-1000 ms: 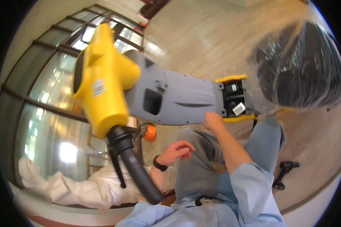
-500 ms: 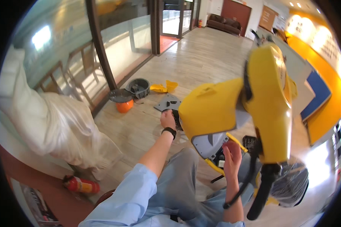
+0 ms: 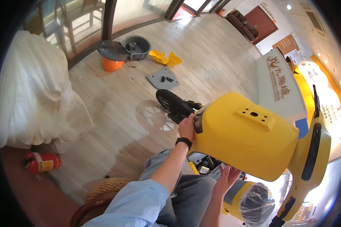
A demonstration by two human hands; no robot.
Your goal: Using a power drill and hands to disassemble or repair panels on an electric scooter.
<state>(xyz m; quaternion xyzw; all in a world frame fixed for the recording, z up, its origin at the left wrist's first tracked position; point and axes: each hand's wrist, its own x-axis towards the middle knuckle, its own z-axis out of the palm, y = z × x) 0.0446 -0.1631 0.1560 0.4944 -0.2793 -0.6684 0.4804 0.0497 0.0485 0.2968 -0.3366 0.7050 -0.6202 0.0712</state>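
Note:
A yellow electric scooter stands before me, its large yellow front panel (image 3: pixel 242 136) bulging toward the far side. My left hand (image 3: pixel 186 128) is closed at the panel's left edge, by a dark lens and just behind the black front wheel (image 3: pixel 174 105). My right hand (image 3: pixel 226 177) has its fingers together at the panel's lower rim; the fingertips are partly hidden. Between the hands an uncovered compartment (image 3: pixel 206 165) shows dark parts. To the right rise the yellow handlebar cover (image 3: pixel 317 166) and a seat (image 3: pixel 257 202) wrapped in clear plastic.
On the floor ahead lie a grey plate (image 3: pixel 155 78) bearing small black pieces, yellow curved parts (image 3: pixel 166 58), a grey tub (image 3: pixel 140 49) and an orange bucket (image 3: pixel 112 65). A red fire extinguisher (image 3: pixel 47 162) and white draped figure (image 3: pixel 41 94) are left; a white counter (image 3: pixel 282 83) stands right.
My view has turned and the scooter's front now leans differently in it, with the handlebar farther right. The front wheel has come into sight. Both hands stay at the front panel.

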